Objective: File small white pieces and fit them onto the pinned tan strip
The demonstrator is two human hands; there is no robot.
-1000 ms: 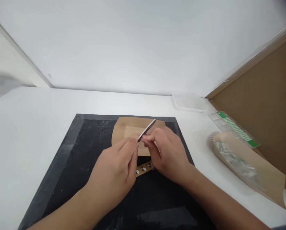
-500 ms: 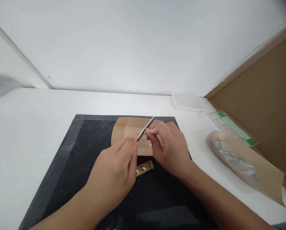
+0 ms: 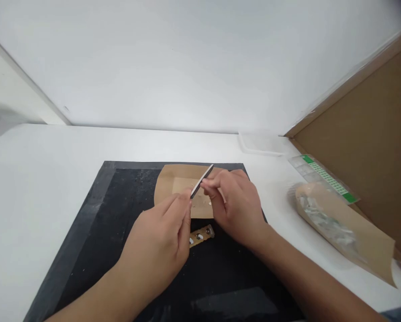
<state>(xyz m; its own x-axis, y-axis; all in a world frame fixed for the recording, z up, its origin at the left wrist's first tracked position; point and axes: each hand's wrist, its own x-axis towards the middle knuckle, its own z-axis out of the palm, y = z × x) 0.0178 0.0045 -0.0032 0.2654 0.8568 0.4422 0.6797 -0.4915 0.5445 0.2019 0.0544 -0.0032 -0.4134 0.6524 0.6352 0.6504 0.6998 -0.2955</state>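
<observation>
A thin grey strip with a pale edge, like a nail file (image 3: 202, 180), slants up to the right over a brown paper tray (image 3: 163, 185). My left hand (image 3: 160, 237) pinches its lower end between thumb and fingers. My right hand (image 3: 236, 205) is closed, its thumb and forefinger pressed together against the strip's right side; whether something small lies between these fingertips is hidden. Small pale bits lie in the tray. Below it, a tan strip with round holes (image 3: 202, 235) rests on the black mat (image 3: 220, 277), partly covered by my left hand.
On the white table (image 3: 53, 188), a clear plastic tray (image 3: 262, 144) stands at the back. To the right are a clear case with a green-and-white label (image 3: 330, 179) and a brown paper tray (image 3: 371, 241) with clear plastic packets. A cardboard panel (image 3: 364, 129) borders the right side.
The whole view has shifted slightly, so things appear a little further left. Both hands keep nearly the same hold, and the strip remains slanted between them.
</observation>
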